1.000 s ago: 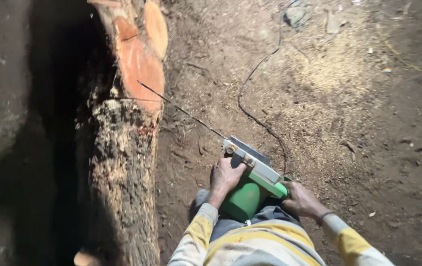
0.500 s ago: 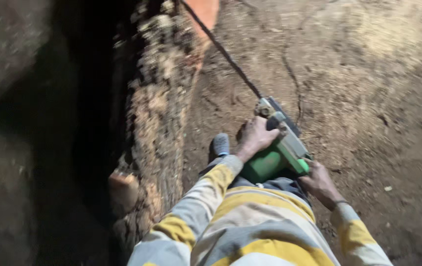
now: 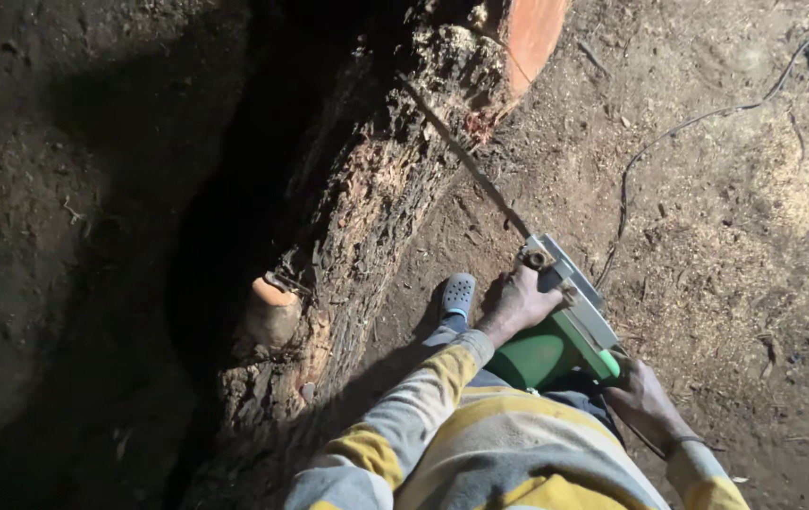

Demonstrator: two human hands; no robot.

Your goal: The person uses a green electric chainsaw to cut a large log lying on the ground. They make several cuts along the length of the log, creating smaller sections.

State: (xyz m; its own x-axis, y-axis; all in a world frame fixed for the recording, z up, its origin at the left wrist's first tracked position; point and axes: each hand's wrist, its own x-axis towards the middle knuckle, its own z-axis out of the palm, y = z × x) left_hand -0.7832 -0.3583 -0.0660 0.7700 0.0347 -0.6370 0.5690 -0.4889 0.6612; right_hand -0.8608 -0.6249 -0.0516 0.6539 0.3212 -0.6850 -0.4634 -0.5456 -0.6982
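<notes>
I hold a green and silver electric chainsaw [image 3: 556,335] in front of me. My left hand [image 3: 522,302] grips its front near the base of the long thin bar [image 3: 466,161]. My right hand [image 3: 640,397] holds the rear end. The bar reaches up and left to a big rough-barked log [image 3: 367,217] lying on the dirt, and meets its bark near a reddish cut end [image 3: 532,33]. A short sawn branch stub [image 3: 272,307] sticks out of the log's left side.
A black power cord [image 3: 650,151] trails from the saw across the dirt to the upper right. Pale sawdust [image 3: 801,189] covers the ground on the right. My foot in a grey clog [image 3: 458,295] stands beside the log. Deep shadow lies left of the log.
The view has swung left and tilted, so the log now runs diagonally. Both hands stay on the saw, and the bar still points at the log.
</notes>
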